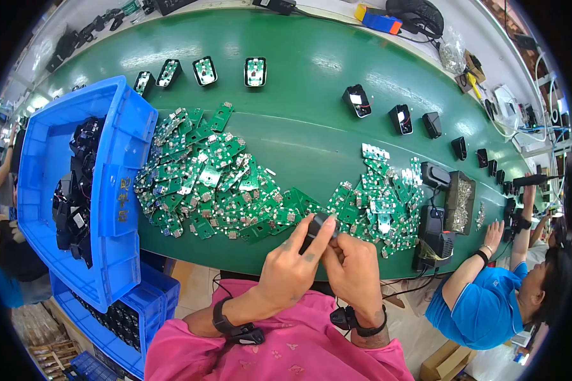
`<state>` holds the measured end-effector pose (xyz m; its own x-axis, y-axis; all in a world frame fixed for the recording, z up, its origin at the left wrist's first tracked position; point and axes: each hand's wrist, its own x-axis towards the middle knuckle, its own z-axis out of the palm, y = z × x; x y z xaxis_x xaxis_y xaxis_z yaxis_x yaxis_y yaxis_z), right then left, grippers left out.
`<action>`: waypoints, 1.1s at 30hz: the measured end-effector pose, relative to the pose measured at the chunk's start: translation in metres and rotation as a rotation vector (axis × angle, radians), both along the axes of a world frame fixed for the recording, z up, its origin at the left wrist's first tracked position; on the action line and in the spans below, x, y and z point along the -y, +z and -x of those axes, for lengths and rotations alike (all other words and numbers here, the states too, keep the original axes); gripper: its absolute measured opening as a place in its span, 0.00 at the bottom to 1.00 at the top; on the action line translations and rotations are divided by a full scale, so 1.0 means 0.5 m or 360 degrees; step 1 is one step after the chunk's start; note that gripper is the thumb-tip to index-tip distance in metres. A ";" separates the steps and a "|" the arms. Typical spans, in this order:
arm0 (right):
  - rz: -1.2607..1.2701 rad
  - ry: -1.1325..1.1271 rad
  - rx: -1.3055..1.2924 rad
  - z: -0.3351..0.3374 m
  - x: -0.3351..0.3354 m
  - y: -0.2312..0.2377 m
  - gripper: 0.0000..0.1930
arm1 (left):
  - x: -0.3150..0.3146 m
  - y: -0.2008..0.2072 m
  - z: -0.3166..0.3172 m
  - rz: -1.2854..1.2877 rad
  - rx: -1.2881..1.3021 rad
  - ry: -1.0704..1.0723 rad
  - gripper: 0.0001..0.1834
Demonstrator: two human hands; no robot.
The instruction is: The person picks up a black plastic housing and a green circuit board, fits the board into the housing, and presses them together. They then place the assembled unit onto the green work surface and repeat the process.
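Note:
My left hand (289,270) and my right hand (354,270) meet at the front of the green table (286,146), both closed around a small black plastic casing (313,230). My fingers cover much of it, and its inside cannot be seen. Just beyond my hands lies a wide heap of green circuit boards (210,178), piled mostly to the left. A second heap of boards (384,203) spreads to the right. Along the far side stand black casings with boards seated in them, one of them a casing (255,72) near the middle.
A blue crate (117,184) of black casings stands at the left, above more blue crates (152,286). To the right are a black device (433,228) with cables and a tray (452,206) of small metal parts. A person in blue (483,298) works at the far right.

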<state>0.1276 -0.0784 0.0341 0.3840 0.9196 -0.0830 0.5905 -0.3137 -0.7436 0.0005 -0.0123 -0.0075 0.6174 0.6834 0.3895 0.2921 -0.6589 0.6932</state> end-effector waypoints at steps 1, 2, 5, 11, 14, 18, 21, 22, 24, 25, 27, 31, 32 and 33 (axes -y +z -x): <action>-0.0033 -0.0072 -0.0118 0.005 -0.001 -0.001 0.06 | -0.005 0.000 0.001 0.0000 0.0007 0.0005 0.31; -0.0065 -0.0144 -0.0236 0.008 -0.002 -0.001 0.05 | -0.012 0.002 0.002 0.0139 0.0123 0.0005 0.30; -0.0160 -0.0153 -0.0407 0.001 0.013 0.007 0.05 | -0.014 0.018 0.001 0.0234 0.0311 0.0046 0.27; -0.0241 -0.0289 -0.0957 -0.005 0.022 -0.028 0.12 | -0.030 0.027 0.020 0.0303 0.0415 -0.0063 0.28; -0.0303 -0.0292 -0.1071 -0.001 0.019 -0.039 0.07 | -0.031 0.041 0.033 0.0299 0.0336 -0.0115 0.31; -0.0563 -0.0379 -0.1140 0.007 0.027 -0.050 0.04 | -0.037 0.048 0.049 0.0550 0.0155 -0.0270 0.35; -0.0758 -0.0377 -0.1300 0.029 0.028 -0.050 0.05 | -0.039 0.032 0.045 0.0639 0.0215 -0.0280 0.36; -0.0782 -0.0323 -0.1323 0.028 0.029 -0.055 0.06 | -0.040 0.027 0.043 0.0665 0.0284 -0.0252 0.36; -0.0647 -0.0276 -0.1348 0.022 0.029 -0.043 0.07 | -0.041 0.039 0.051 0.0873 0.0250 -0.0272 0.35; -0.0509 -0.0238 -0.1371 0.018 0.029 -0.038 0.08 | -0.043 0.044 0.054 0.1088 0.0210 -0.0296 0.33; -0.0486 -0.0295 -0.1295 0.005 0.035 -0.059 0.07 | -0.047 0.044 0.060 0.1128 0.0189 -0.0362 0.32; -0.0491 -0.0252 -0.1279 -0.012 0.040 -0.057 0.08 | -0.055 0.043 0.072 0.1111 0.0046 -0.0522 0.30; -0.0441 -0.0219 -0.1270 -0.017 0.040 -0.053 0.09 | -0.056 0.039 0.071 0.1074 0.0078 -0.0511 0.29; -0.0389 -0.0184 -0.1261 -0.019 0.040 -0.049 0.10 | -0.053 0.036 0.069 0.1065 0.0076 -0.0517 0.29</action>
